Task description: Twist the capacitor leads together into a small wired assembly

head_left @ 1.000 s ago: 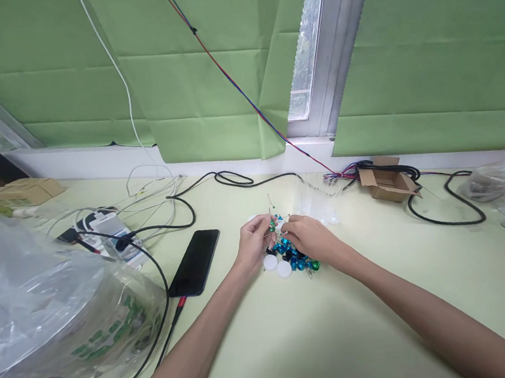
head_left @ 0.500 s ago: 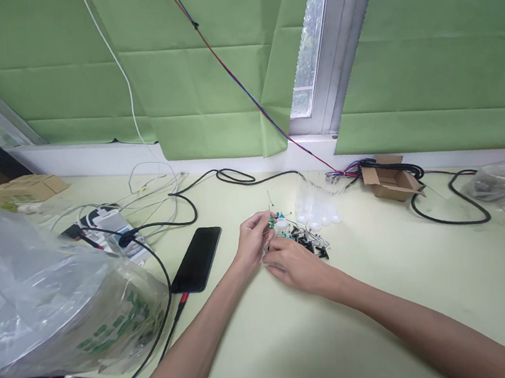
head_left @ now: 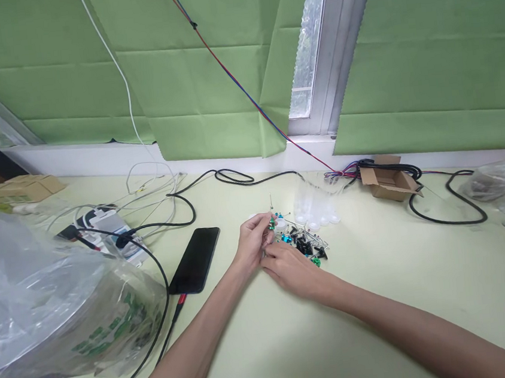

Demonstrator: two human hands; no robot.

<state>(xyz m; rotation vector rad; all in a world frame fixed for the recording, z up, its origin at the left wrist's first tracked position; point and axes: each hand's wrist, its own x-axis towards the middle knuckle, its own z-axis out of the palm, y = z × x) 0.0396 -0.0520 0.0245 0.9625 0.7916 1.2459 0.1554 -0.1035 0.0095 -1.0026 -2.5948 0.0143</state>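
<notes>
My left hand is pinched on a small green part with a thin wire lead, held just above the pale green table. My right hand lies palm down beside it with the fingers curled at the table, right under the left hand; what it holds, if anything, is hidden. A heap of small blue, green and black electronic parts with metal leads lies just right of both hands.
A black phone lies left of my hands, with black cables and a large plastic bag further left. Clear plastic cups, an open cardboard box and more cable sit behind.
My right hand moved off the parts heap, down and left to the table under my left hand, uncovering the black and blue parts. The left hand kept its pinch.
</notes>
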